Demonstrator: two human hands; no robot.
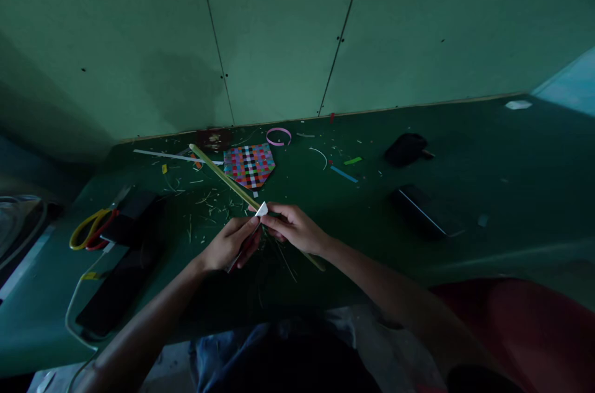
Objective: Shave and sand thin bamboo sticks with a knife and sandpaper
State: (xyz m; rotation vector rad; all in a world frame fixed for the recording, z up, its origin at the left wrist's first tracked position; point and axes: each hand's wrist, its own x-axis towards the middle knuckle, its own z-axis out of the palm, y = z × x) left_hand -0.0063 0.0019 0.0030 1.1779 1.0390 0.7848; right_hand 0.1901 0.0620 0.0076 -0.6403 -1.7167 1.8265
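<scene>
While my left fingers and right fingers pinch closed around a small white folded strip, a long yellow-green flat stick slants from 11 o'clock to 5 o'clock, passing by my hands; I cannot tell whether I grip it. As for progress, the multicoloured checked woven piece at 12 o'clock looks closely woven, with a pointed lower edge, and the white strip is folded but separate from it. A blue strip and a green strip lie loose at 2 o'clock. Thin shavings litter the green counter around me, and yellow-and-red-handled scissors rest at 9 o'clock, out of my way.
</scene>
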